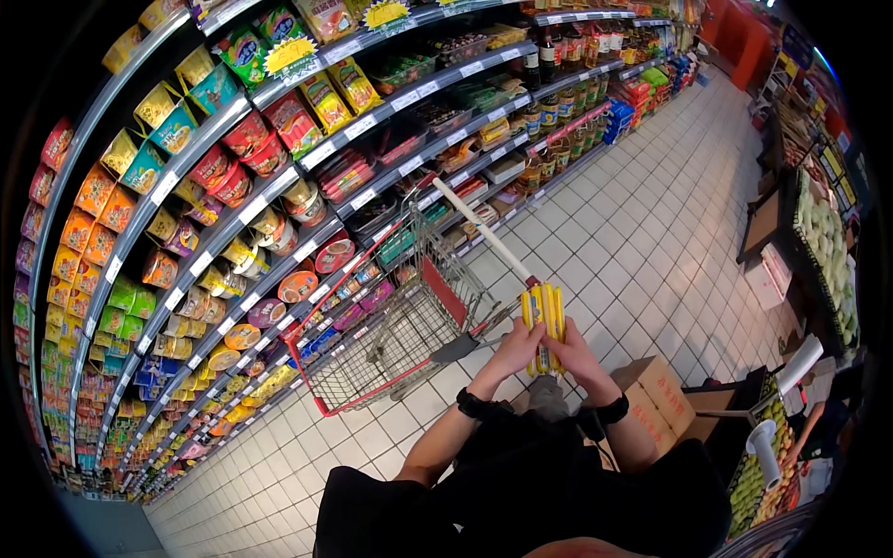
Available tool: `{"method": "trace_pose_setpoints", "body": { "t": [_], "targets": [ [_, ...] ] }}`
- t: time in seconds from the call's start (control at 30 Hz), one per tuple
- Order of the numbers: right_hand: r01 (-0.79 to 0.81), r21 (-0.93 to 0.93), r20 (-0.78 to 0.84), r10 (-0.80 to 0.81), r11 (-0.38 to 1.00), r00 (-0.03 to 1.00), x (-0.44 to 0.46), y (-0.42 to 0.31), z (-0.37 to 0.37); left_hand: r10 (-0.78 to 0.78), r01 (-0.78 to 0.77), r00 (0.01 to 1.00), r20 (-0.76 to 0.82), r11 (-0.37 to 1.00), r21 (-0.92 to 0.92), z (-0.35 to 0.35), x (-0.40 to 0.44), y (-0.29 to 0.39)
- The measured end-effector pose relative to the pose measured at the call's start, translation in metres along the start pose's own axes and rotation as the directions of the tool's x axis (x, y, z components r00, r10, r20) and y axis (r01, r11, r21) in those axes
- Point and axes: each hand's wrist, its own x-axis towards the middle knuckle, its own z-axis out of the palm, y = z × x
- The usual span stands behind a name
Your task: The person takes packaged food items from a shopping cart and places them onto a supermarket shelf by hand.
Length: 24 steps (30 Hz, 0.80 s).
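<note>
A bundle of yellow-wrapped sausage sticks is held upright in front of my body, at the middle right of the head view. My left hand is closed around its lower left side. From the other side my right hand grips the same bundle, and the thumbs almost meet across it. Just left of my hands stands a wire shopping cart with a red rim. Its pale handle bar runs to just behind the bundle. The cart's visible basket floor is bare wire.
Shelves with cup noodles and packets curve along the left. Tiled floor forms the aisle. Cardboard boxes stand close by my right arm. Produce stands line the right, and another person's arm reaches over fruit at lower right.
</note>
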Motion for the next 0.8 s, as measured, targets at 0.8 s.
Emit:
{"method": "trace_pose_setpoints", "body": {
  "t": [0.8],
  "targets": [
    [-0.004,0.167,-0.028,0.009,0.986,1.000,0.118,-0.003,-0.314,-0.138,0.128,0.988,0.062,0.981,0.149,0.209,0.236,0.115]
  ]
}}
